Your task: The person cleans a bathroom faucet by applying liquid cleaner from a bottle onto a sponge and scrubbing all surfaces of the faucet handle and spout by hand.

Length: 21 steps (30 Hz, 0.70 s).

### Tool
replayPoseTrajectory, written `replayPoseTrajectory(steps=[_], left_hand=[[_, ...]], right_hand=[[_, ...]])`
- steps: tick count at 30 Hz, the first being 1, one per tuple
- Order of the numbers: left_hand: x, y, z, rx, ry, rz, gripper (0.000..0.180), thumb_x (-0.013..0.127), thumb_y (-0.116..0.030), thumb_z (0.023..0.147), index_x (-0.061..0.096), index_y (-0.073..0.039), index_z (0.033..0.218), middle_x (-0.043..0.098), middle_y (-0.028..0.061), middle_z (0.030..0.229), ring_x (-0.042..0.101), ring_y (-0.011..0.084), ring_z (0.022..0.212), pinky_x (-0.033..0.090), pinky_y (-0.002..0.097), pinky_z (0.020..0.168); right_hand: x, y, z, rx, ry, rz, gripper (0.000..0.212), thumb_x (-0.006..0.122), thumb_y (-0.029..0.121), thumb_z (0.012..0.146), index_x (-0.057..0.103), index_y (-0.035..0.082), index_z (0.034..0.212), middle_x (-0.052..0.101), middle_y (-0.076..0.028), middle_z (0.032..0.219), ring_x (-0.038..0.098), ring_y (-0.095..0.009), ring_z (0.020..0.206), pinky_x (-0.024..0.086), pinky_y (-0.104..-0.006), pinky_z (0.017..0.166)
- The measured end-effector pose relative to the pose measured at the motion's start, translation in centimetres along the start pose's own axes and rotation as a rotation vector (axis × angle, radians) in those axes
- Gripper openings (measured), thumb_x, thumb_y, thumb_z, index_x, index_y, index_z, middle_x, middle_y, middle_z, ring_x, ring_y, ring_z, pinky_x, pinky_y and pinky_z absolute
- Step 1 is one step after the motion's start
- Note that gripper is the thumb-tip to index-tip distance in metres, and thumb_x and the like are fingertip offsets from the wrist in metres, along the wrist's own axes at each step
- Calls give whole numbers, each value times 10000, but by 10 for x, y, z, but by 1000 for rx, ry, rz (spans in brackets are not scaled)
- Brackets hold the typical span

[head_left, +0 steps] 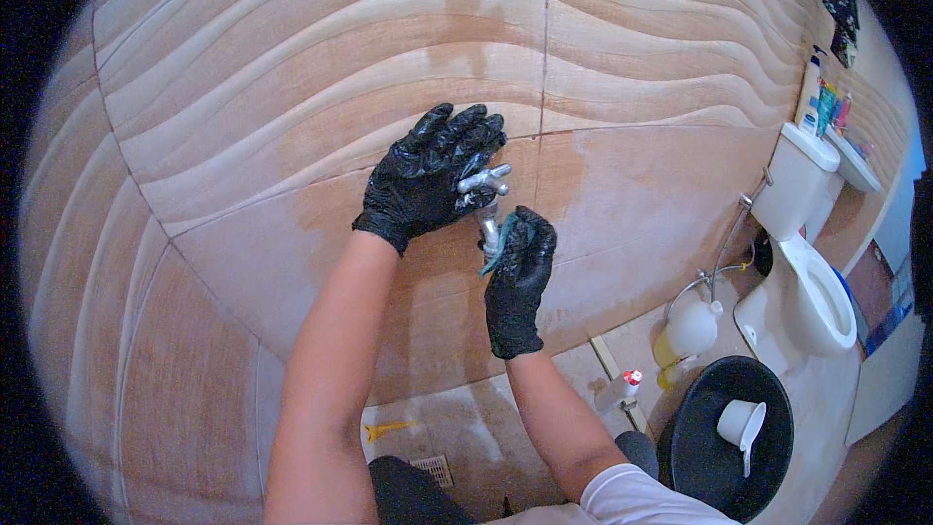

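A silver wall faucet (486,196) with a cross-shaped handle juts from the tiled wall, with whitish streaks on it. My left hand (428,170), in a black glove, rests beside the faucet with fingers stretched upward and the thumb by the handle. In my right hand (522,277), also gloved in black, a thin teal scouring pad (502,243) is pinched and pressed against the faucet's lower part. Its fingers curl around the pad, so part of it is hidden.
Wavy beige-brown tiles (340,49) cover the wall. To the right stand a white toilet (812,297), a black basin (719,389) holding a white dipper (742,423), a translucent jug (692,328) and a red-capped bottle (619,389). A yellow brush (389,430) lies near the floor drain (434,470).
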<state>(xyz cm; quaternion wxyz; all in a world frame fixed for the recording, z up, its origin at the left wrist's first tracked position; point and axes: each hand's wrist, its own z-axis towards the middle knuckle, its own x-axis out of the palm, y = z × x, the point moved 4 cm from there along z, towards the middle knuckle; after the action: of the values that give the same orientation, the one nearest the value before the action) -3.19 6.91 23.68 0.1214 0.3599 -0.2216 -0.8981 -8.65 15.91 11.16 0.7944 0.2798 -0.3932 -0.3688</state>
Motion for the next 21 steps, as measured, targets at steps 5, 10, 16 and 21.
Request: replayPoseTrajectory(steps=[5,10,16,21], left_hand=[[0,-3,1,-17,1,34,524,548,-305,752,448,-160,1246,380,21,1344,336,189,1249,207,396,1064],[-3,-1,1,-6,11,28,515,542,-312,753,457,-163,1239,385,19,1341,345,184,1244,218,384,1060],[3,-7,7,5,-57,13,488,536,-323,763,477,-162,1220,418,26,1315,365,183,1229,233,381,1053],[1,3,0,-27,-30,-35,462,534,-327,783,487,-157,1210,415,26,1317,364,191,1229,240,389,1049]], right_hand=[[11,-2,-28,-217,57,-424,435,421,196,908,310,24,1292,447,-164,1193,455,-264,1067,399,-344,869],[12,-5,-24,-62,96,-490,340,423,227,896,397,67,1196,560,-180,1062,563,-350,912,460,-416,731],[2,-27,-5,123,8,-251,450,315,417,925,539,44,807,520,-47,603,487,-136,499,417,-268,485],[14,-16,-7,954,500,731,471,310,510,897,484,118,704,381,18,448,341,-108,314,298,-253,303]])
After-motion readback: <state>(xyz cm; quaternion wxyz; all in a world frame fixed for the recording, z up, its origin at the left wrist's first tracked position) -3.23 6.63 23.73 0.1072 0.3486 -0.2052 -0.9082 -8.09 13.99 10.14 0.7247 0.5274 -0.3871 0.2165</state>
